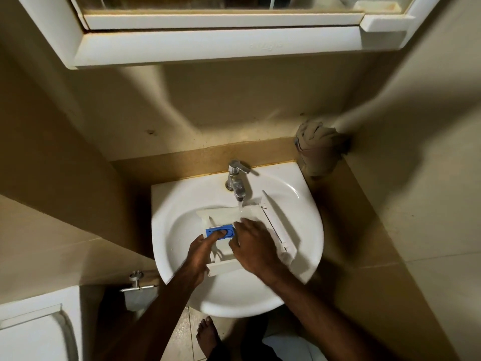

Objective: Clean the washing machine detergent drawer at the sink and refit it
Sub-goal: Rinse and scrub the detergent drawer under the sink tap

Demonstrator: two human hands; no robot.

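Note:
The white detergent drawer lies across the white sink basin, its front panel toward the right. Water runs from the chrome tap onto the drawer's far end. A blue insert sits in the drawer's left compartment. My left hand reaches in from the lower left, its fingers pressing on the blue insert. My right hand lies over the middle of the drawer with fingers spread, covering the compartments beneath it.
A crumpled brown cloth sits on the counter corner behind the sink at right. A white mirror cabinet hangs overhead. A wall valve and a white toilet are at lower left. A bare foot stands under the basin.

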